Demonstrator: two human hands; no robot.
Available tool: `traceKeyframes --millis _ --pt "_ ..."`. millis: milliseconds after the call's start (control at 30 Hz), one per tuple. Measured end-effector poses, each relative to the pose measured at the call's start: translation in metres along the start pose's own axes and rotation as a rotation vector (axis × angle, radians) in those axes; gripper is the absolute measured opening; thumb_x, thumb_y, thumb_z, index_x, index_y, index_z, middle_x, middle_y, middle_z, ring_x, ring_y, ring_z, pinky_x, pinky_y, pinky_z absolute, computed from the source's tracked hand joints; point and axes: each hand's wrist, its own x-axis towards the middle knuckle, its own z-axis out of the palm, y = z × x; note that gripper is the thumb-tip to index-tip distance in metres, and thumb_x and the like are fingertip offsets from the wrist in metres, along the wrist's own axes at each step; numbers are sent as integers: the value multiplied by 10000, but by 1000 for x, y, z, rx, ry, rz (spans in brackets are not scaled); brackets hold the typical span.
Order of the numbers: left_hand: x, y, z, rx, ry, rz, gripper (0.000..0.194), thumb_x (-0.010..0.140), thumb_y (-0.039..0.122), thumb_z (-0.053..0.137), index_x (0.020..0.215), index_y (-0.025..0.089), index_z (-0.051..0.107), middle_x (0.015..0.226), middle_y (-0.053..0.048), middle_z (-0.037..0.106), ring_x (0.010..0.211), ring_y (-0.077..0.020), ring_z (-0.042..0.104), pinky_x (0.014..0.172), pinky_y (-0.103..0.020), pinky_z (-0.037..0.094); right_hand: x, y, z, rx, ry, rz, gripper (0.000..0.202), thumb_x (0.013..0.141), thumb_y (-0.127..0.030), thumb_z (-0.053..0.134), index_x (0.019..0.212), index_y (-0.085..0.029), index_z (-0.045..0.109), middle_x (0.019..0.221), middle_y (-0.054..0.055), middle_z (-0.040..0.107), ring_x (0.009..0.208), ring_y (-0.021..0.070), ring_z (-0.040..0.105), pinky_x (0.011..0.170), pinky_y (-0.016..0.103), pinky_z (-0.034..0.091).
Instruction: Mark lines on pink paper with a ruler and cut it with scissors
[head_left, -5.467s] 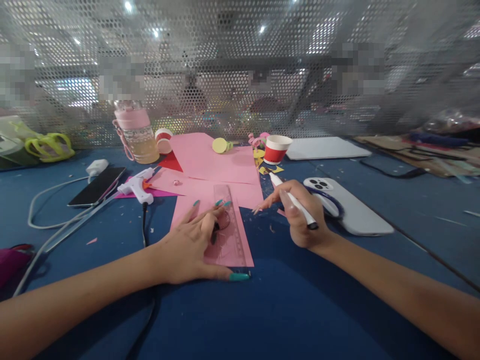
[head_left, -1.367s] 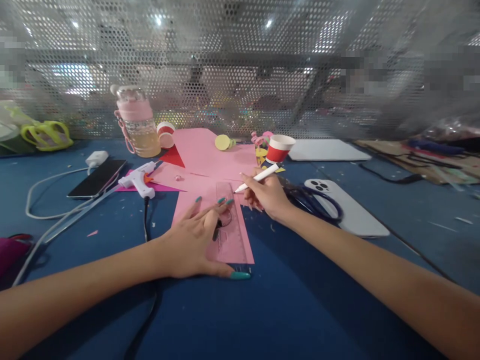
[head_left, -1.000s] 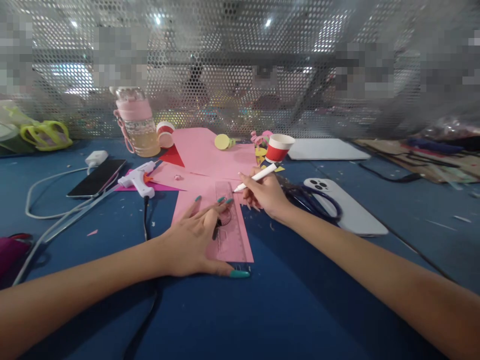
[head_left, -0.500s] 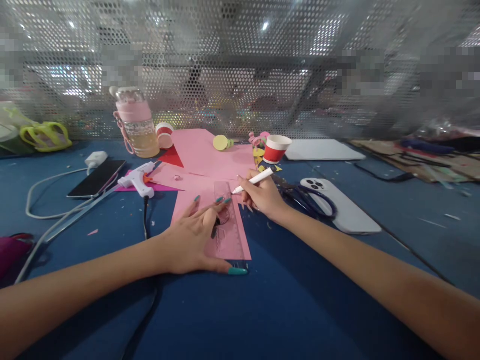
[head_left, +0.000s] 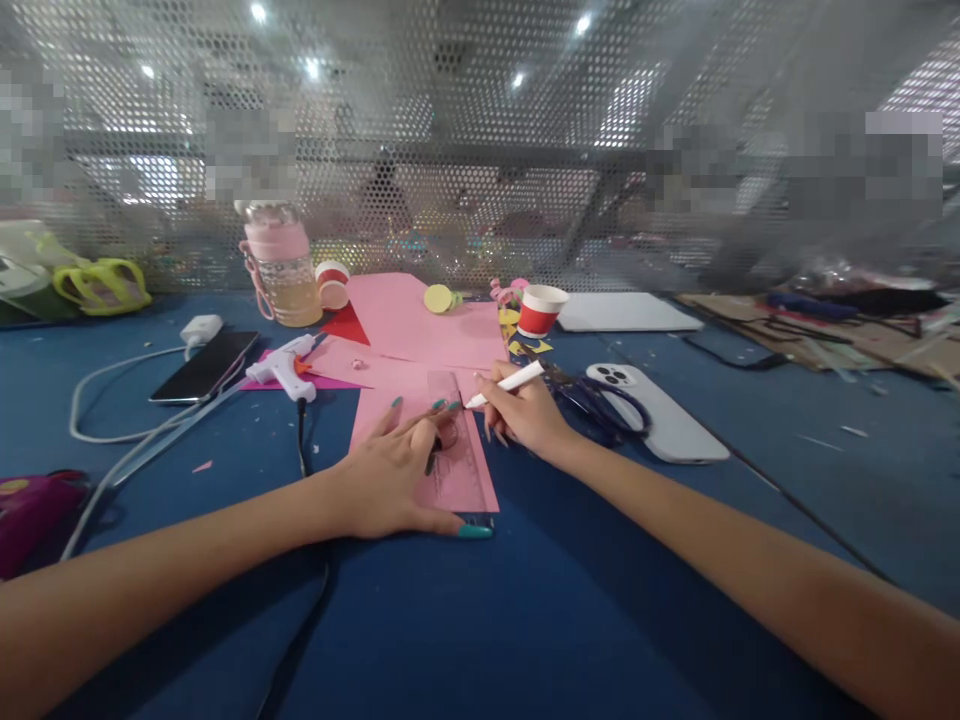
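My left hand point(head_left: 394, 475) lies spread over a clear ruler point(head_left: 466, 470) on pink paper point(head_left: 367, 415), its thumb near the ruler's front end. The fingertips rest along the ruler's upper part. My right hand point(head_left: 525, 408) grips a white marker point(head_left: 514, 382) in a pinch. The marker's tip touches or hovers just over the paper at the ruler's right edge; which one is not clear. Behind both hands lies a larger pink sheet point(head_left: 420, 335), with a small round yellow piece point(head_left: 438, 298) on it.
Left are a glue gun point(head_left: 283, 368), a black phone point(head_left: 206, 367) and a bottle point(head_left: 281, 265). Right are scissors point(head_left: 611, 405), a white phone point(head_left: 667, 420), a red and white cup point(head_left: 541, 311) and a white flat object point(head_left: 630, 312). Cables cross the left side.
The marker in my right hand has moved slightly toward me along the ruler's edge. My left hand stays on the ruler. The camera view has shifted a little.
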Motion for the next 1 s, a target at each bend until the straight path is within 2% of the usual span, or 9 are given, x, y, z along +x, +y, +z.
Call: traceKeyframes --millis 100,300,400,500,600,800,1000 --pt "-1 0 1 -7 0 -10 851 685 722 472 1244 92 356 1410 -219 332 1353 -288 205 1103 -500 55 -6 -2 0 7 -21 4 353 700 -422 614 527 -223 380 328 -91 456 223 52 355 231 160 223" --pt "0 -1 2 3 2 -15 846 689 692 507 1253 85 336 1369 -230 389 1317 -294 300 1103 -502 35 -24 -8 -1 -27 -14 24 377 694 -441 621 516 -218 375 339 -81 460 252 50 378 248 153 236" --pt "1 -2 2 23 -9 -4 852 692 679 518 1279 97 308 1394 -227 353 1333 -291 262 1100 -511 26 -34 -12 -1 -24 -30 39 372 707 -435 609 521 -219 370 340 -80 461 256 48 371 247 150 221" --pt "1 -2 1 31 -32 -12 910 701 669 511 1342 99 209 1428 -233 285 1343 -289 236 1095 -522 26 -45 -16 -1 -7 -49 55 369 723 -424 595 527 -223 357 342 -83 461 253 48 364 245 149 224" --pt "1 -2 0 22 -20 -8 935 707 652 516 1367 102 149 1430 -227 285 1338 -283 252 1093 -525 18 -59 -20 -1 -11 -64 70 368 732 -413 593 532 -222 351 348 -86 458 252 49 368 245 146 231" --pt "1 -2 0 31 -12 -8 930 700 629 536 1370 119 141 1437 -229 268 1331 -293 264 1084 -536 26 -81 -26 -3 -5 -107 96 364 772 -460 538 557 -225 362 348 -85 455 247 54 365 249 148 245" --pt "2 -1 -1 55 -20 -31 936 689 611 562 1369 118 149 1434 -233 272 1334 -292 255 1088 -521 48 -92 -29 -4 -35 -130 86 400 774 -485 539 534 -219 362 355 -73 450 268 47 363 266 146 252"
